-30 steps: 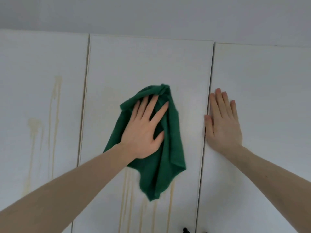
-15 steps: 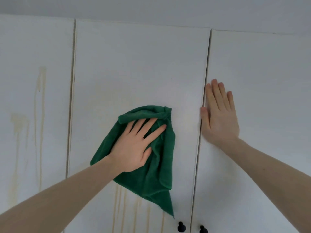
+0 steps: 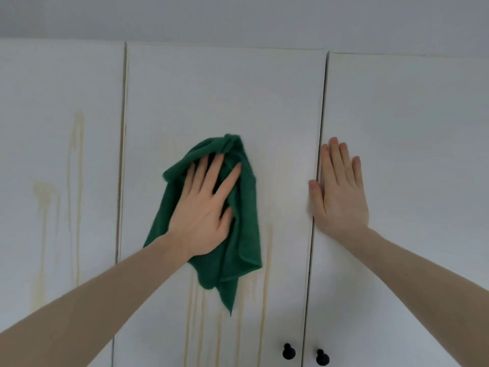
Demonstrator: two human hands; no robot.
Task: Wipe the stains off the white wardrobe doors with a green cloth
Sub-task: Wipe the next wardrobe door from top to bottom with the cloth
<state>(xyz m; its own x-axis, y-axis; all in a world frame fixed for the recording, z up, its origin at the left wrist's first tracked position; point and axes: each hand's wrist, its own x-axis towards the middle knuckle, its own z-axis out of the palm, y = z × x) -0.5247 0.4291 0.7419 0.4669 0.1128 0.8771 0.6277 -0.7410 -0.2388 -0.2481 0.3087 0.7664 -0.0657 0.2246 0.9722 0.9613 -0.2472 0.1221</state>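
Three white wardrobe doors fill the view. My left hand (image 3: pixel 205 210) presses the green cloth (image 3: pixel 244 234) flat against the middle door (image 3: pixel 225 96), fingers straight and spread. The cloth hangs crumpled, its tip pointing down. Yellowish drip stains (image 3: pixel 266 284) run down the middle door below and beside the cloth. More drip stains (image 3: pixel 75 165) streak the left door (image 3: pixel 58 102). My right hand (image 3: pixel 340 192) lies flat on the right door (image 3: pixel 407 128) by the seam, its thumb reaching onto the middle door's edge.
Two black knobs (image 3: pixel 288 351) (image 3: pixel 321 357) sit low on the middle and right doors, either side of their seam. A grey wall or ceiling (image 3: pixel 238 19) runs above the door tops.
My left hand swept the cloth down the middle door, then back up to its middle. The right hand stayed pressed by the seam. The view shifted with my head.
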